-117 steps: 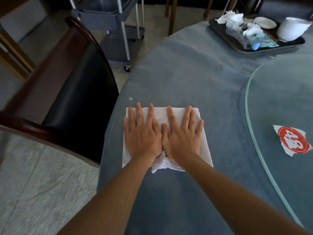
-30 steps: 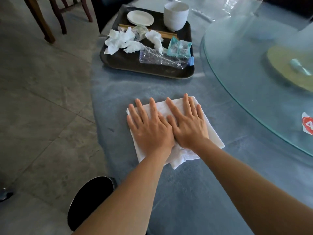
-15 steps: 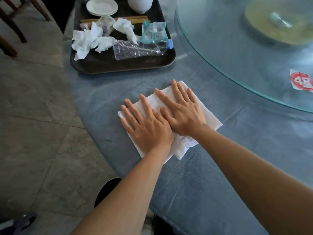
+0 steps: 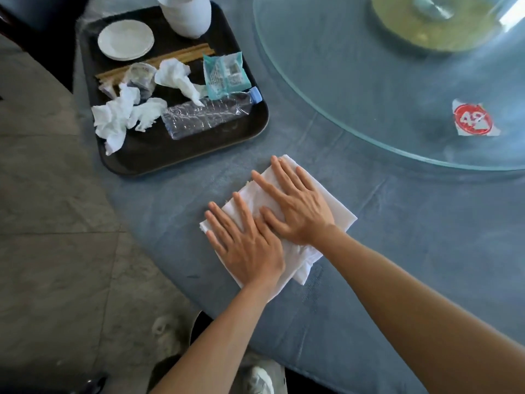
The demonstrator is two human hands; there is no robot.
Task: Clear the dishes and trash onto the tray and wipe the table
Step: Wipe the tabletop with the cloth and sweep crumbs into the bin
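Note:
A white cloth lies flat on the blue tablecloth near the table's edge. My left hand and my right hand press on it side by side with straight fingers. Beyond them to the left sits a dark tray. It carries a small white plate, a white cup, chopsticks, crumpled tissues, a crushed clear bottle and a teal wrapper.
A round glass turntable covers the table's centre at the upper right, with a red number sticker on it. Grey floor tiles lie to the left. My shoe shows below the table edge.
Over the last seconds both hands have slid the cloth along the table's edge towards the tray. The tray is now much nearer, and the chair seen earlier is out of view.

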